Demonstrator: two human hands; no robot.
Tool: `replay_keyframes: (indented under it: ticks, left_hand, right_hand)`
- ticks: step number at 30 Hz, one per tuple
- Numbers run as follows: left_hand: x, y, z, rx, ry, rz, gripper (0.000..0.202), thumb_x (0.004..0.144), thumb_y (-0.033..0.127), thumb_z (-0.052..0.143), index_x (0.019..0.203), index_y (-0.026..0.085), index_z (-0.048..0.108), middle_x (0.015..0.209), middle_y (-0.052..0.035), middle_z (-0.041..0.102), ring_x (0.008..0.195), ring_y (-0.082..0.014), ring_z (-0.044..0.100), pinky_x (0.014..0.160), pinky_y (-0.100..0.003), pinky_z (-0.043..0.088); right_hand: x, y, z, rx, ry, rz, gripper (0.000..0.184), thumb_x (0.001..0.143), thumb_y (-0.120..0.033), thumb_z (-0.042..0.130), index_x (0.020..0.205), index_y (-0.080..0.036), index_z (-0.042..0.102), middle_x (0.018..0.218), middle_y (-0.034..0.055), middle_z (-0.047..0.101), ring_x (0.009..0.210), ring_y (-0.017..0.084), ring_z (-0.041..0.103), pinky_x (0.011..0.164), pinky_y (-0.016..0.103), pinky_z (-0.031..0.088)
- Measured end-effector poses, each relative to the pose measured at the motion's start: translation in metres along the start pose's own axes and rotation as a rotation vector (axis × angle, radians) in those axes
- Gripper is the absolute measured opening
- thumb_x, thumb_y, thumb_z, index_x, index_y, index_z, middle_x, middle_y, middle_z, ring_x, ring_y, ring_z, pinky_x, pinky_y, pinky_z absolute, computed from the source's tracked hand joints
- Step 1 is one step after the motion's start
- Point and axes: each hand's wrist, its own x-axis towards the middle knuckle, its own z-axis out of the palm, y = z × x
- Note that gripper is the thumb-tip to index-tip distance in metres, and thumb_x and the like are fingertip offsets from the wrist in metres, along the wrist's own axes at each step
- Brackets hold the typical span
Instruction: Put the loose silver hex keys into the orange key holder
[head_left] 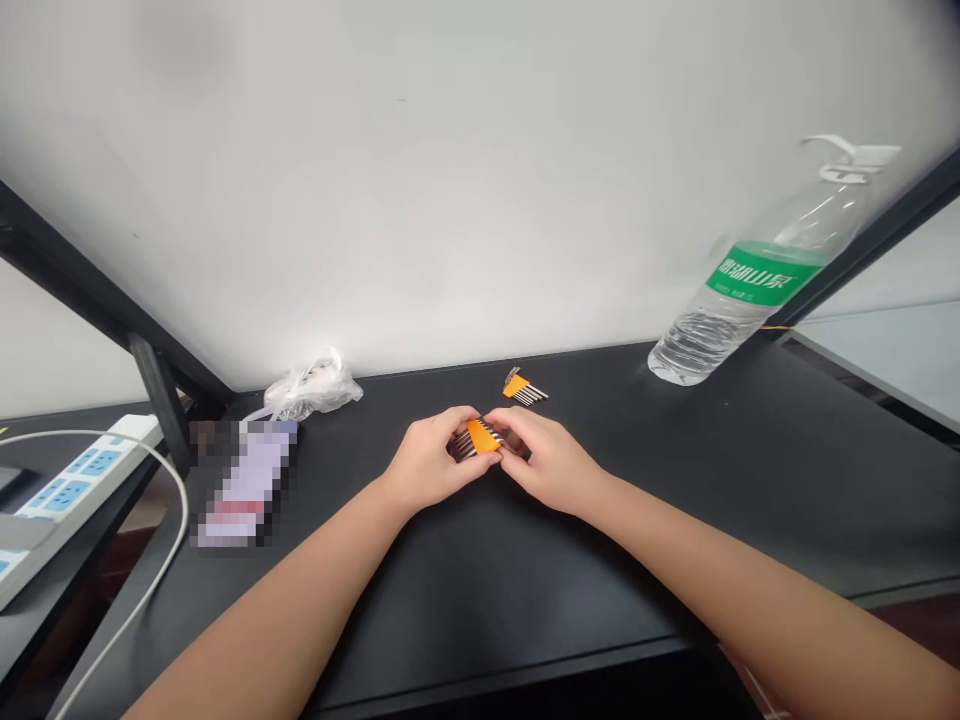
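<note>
Holding: the left hand [431, 465] and right hand [547, 462] are both gripping one hex key set [480, 438], fingers closed on its two ends, just above the middle of the bench [480, 590].
Set: its orange holder is carrying a row of dark metal keys.
Beyond: a second hex key set [523, 389] is lying apart, its keys also slotted in an orange holder.
Bag: a crumpled plastic bag [311, 390] is holding something white.
Bottle: a clear, green-labelled bottle [750, 290] is standing far right; I cannot tell its fill.
</note>
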Motion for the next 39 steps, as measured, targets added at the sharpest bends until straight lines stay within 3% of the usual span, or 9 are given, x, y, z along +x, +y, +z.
replay_keyframes:
  ticks: [5,13,20,26,30,35,39]
  left_hand:
    - [0.000,-0.003,0.002,0.001,-0.015,-0.014,0.047,0.084,0.050,0.076,0.121,0.024,0.062,0.098,-0.0004,0.073,0.079,-0.0160,0.068,0.074,-0.030,0.057]
    - [0.001,-0.005,0.004,0.158,0.025,-0.001,0.044,0.083,0.043,0.075,0.121,0.024,0.062,0.097,-0.0005,0.074,0.082,-0.0183,0.072,0.074,-0.030,0.057]
    - [0.000,-0.006,0.004,0.155,-0.003,0.021,0.044,0.085,0.043,0.074,0.123,0.025,0.062,0.107,-0.0008,0.075,0.087,-0.0187,0.073,0.077,-0.030,0.058]
    - [0.001,-0.005,0.004,0.116,-0.026,0.019,0.042,0.086,0.042,0.073,0.124,0.025,0.062,0.103,0.0004,0.074,0.083,-0.0168,0.071,0.078,-0.030,0.057]
    - [0.001,-0.003,0.004,0.104,-0.058,0.026,0.042,0.085,0.041,0.074,0.122,0.025,0.063,0.097,0.0009,0.074,0.079,-0.0162,0.070,0.076,-0.029,0.057]
    - [0.002,-0.002,0.004,0.167,-0.054,-0.005,0.040,0.083,0.039,0.075,0.118,0.024,0.063,0.093,0.0011,0.073,0.078,-0.0171,0.070,0.073,-0.029,0.055]
    - [0.002,-0.001,0.002,0.184,-0.089,0.040,0.041,0.086,0.042,0.073,0.121,0.025,0.063,0.098,-0.0005,0.074,0.084,-0.0193,0.071,0.078,-0.032,0.055]
  right_hand:
    - [-0.001,0.004,0.002,-0.154,0.048,-0.008,0.026,0.095,-0.018,0.054,0.118,-0.025,0.064,0.095,0.0058,0.068,0.078,0.020,0.062,0.070,0.033,0.048]
    - [0.003,0.016,0.002,-0.305,0.123,-0.027,0.031,0.093,-0.011,0.052,0.115,-0.023,0.069,0.097,0.0062,0.071,0.083,0.021,0.066,0.076,0.032,0.048]
    - [0.004,0.017,0.003,-0.228,0.033,-0.076,0.035,0.094,-0.011,0.050,0.122,-0.023,0.068,0.096,0.0066,0.069,0.085,0.021,0.064,0.077,0.033,0.049]
    - [0.003,0.014,0.003,-0.237,-0.001,-0.058,0.035,0.095,-0.013,0.051,0.125,-0.023,0.065,0.095,0.0063,0.066,0.082,0.020,0.062,0.075,0.033,0.048]
    - [0.003,0.016,0.001,-0.278,-0.017,-0.023,0.028,0.093,-0.015,0.056,0.116,-0.024,0.068,0.096,0.0053,0.066,0.080,0.019,0.062,0.073,0.031,0.045]
    - [0.004,0.016,0.003,-0.316,0.013,-0.007,0.018,0.092,-0.011,0.054,0.093,-0.021,0.069,0.085,0.0030,0.065,0.075,0.016,0.059,0.069,0.028,0.040]
    - [0.004,0.018,0.006,-0.285,0.031,-0.007,0.019,0.089,-0.009,0.056,0.094,-0.021,0.070,0.085,0.0023,0.064,0.073,0.015,0.057,0.067,0.027,0.039]
